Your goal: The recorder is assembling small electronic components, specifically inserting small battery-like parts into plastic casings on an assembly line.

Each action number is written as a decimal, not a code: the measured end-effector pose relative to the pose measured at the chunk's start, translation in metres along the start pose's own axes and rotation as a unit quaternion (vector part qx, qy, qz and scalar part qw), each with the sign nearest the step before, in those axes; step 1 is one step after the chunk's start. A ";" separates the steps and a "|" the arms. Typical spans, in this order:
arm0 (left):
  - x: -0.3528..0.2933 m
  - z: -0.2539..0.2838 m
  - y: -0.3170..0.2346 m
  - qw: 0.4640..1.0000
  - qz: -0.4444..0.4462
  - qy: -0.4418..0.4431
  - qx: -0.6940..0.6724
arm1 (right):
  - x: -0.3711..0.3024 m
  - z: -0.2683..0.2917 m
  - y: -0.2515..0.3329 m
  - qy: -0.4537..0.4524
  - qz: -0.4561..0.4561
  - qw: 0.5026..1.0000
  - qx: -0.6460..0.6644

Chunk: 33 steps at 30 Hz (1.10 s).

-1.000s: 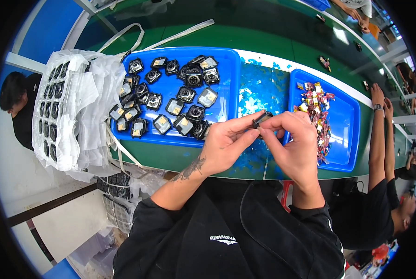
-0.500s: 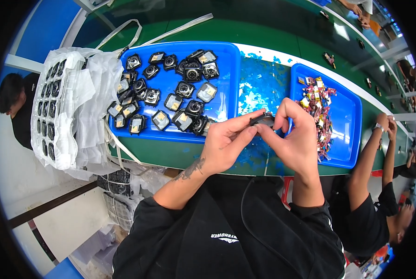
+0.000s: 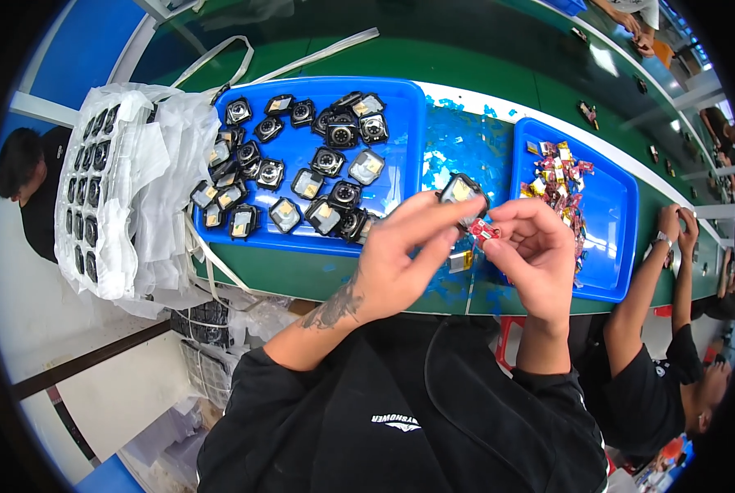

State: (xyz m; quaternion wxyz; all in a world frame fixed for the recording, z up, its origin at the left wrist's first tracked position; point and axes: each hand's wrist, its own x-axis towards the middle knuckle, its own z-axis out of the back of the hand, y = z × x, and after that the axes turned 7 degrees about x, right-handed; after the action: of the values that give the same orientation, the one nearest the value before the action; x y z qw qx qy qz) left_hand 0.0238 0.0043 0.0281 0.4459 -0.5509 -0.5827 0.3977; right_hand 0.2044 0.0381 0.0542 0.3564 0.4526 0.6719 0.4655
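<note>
red part [image 3: 482, 231] juts leftward from the right grip [image 3: 537, 253]

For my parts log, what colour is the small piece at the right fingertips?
The small piece is red with white patches, clearest in head view.

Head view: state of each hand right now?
Left hand: closed, holding a black, squarish watch case with a pale panel.
Right hand: closed, thumb and fingers pinching a small, flat red piece.
</note>
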 end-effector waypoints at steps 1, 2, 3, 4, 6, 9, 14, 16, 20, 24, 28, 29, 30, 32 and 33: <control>0.001 0.005 -0.007 0.982 -0.045 0.042 0.179 | 0.000 0.006 0.000 0.028 0.011 1.000 -0.004; 0.001 0.007 -0.012 0.928 -0.090 0.080 0.352 | 0.000 0.006 -0.001 0.029 0.011 0.999 -0.004; 0.001 0.003 -0.011 0.923 -0.102 0.043 0.368 | 0.000 0.006 -0.002 0.035 0.011 0.999 0.008; 0.002 0.004 -0.007 0.923 -0.103 0.043 0.368 | -0.001 0.006 -0.003 0.042 0.011 0.999 0.021; 0.005 0.009 0.003 0.900 -0.213 0.009 0.380 | -0.002 0.005 -0.003 0.048 0.003 0.999 0.024; 0.005 0.013 0.001 0.893 -0.218 0.009 0.394 | -0.002 0.009 0.001 0.077 -0.028 0.996 0.033; 0.002 0.014 -0.007 0.905 -0.181 0.061 0.379 | -0.001 0.011 0.000 0.104 -0.020 0.994 -0.004; 0.000 0.012 -0.007 0.927 -0.156 0.057 0.335 | -0.001 0.011 0.001 0.119 -0.035 0.992 0.013; -0.003 0.020 -0.011 0.934 -0.126 0.078 0.326 | 0.000 0.010 0.005 0.140 -0.097 0.985 -0.030; -0.002 0.023 -0.014 0.925 -0.031 0.114 0.362 | 0.008 0.011 0.007 0.159 -0.107 0.961 -0.202; -0.004 0.021 -0.006 0.944 0.007 0.073 0.321 | 0.008 0.006 0.000 0.118 -0.132 0.974 -0.143; -0.004 0.021 -0.006 0.949 0.029 0.064 0.307 | 0.008 0.004 -0.001 0.123 -0.133 0.973 -0.143; -0.004 0.022 -0.005 0.953 0.050 0.055 0.294 | 0.007 0.002 -0.002 0.097 -0.107 0.982 -0.124; -0.004 0.021 -0.003 0.958 0.058 0.065 0.273 | 0.003 -0.004 -0.005 0.072 -0.082 0.989 -0.105; -0.004 0.020 -0.002 0.962 0.066 0.080 0.251 | 0.001 -0.008 -0.008 0.042 -0.057 0.990 -0.121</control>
State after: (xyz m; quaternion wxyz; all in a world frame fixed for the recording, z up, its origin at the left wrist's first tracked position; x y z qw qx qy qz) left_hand 0.0045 0.0004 0.0238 0.5878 -0.4887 -0.3887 0.5145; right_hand 0.1946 0.0355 0.0489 0.4060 0.3474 0.6493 0.5411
